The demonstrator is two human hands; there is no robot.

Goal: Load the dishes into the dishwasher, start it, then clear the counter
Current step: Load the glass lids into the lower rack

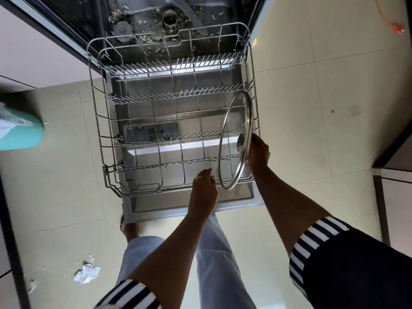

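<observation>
The dishwasher's lower wire rack (104, 139) is pulled out over the open steel door (191, 207). A glass pot lid (235, 139) with a metal rim stands on edge at the rack's right side. My right hand (258, 152) grips the lid from the right, near its knob. My left hand (204, 190) rests at the rack's front rail, fingers curled, touching the lid's lower rim. Apart from the lid, the rack holds nothing. Inside the tub (156, 21), food scraps lie around the drain.
A mint-green object (20, 130) juts in from the left edge. Crumpled paper (87, 273) lies on the pale tiled floor at lower left. Dark cabinet edges frame both sides. My legs and one bare foot (129, 230) stand just before the door.
</observation>
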